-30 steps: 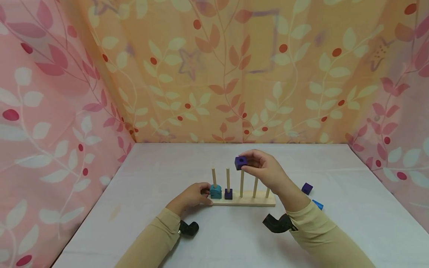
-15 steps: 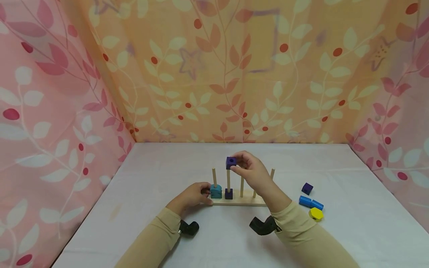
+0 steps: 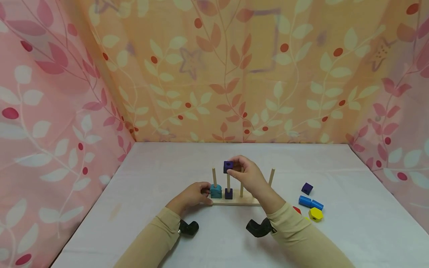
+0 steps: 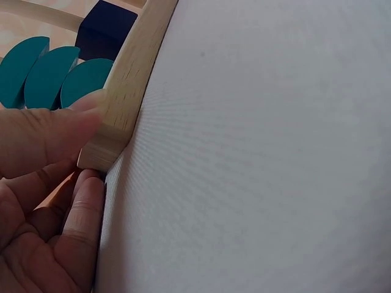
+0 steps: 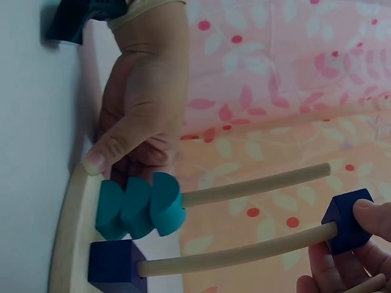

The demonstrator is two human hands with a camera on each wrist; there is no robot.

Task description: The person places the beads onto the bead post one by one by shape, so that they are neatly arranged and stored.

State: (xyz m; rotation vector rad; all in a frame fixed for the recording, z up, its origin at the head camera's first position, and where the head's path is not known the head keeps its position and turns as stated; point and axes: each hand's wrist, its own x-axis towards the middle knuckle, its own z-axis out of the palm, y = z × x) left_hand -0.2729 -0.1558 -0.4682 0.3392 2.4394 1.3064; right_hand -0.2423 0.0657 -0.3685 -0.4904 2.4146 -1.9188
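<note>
A wooden peg board point(image 3: 236, 203) stands on the white table with several upright pegs. My left hand point(image 3: 192, 194) grips its left end, thumb on the wood in the left wrist view. Teal half-round blocks point(image 5: 139, 207) are stacked on the leftmost peg, beside that hand. A dark purple cube point(image 3: 228, 193) sits at the bottom of the second peg. Between thumb and fingers, my right hand point(image 3: 249, 178) pinches another purple cube point(image 3: 228, 167) at the top of that same peg. The peg's tip meets the cube's underside in the right wrist view; how far it enters is hidden.
To the right lie a loose purple cube point(image 3: 307, 188), blue cylinders point(image 3: 311, 203) and a yellow hexagonal block point(image 3: 315, 214). A red piece point(image 3: 296, 210) shows partly behind the right forearm. Patterned curtains point(image 3: 241, 74) enclose the table point(image 3: 161, 160) at the back and sides.
My right hand has carried the purple cube leftward from above the third peg to the second, then slightly down. More loose blocks show beside the forearm. The left hand has stayed put.
</note>
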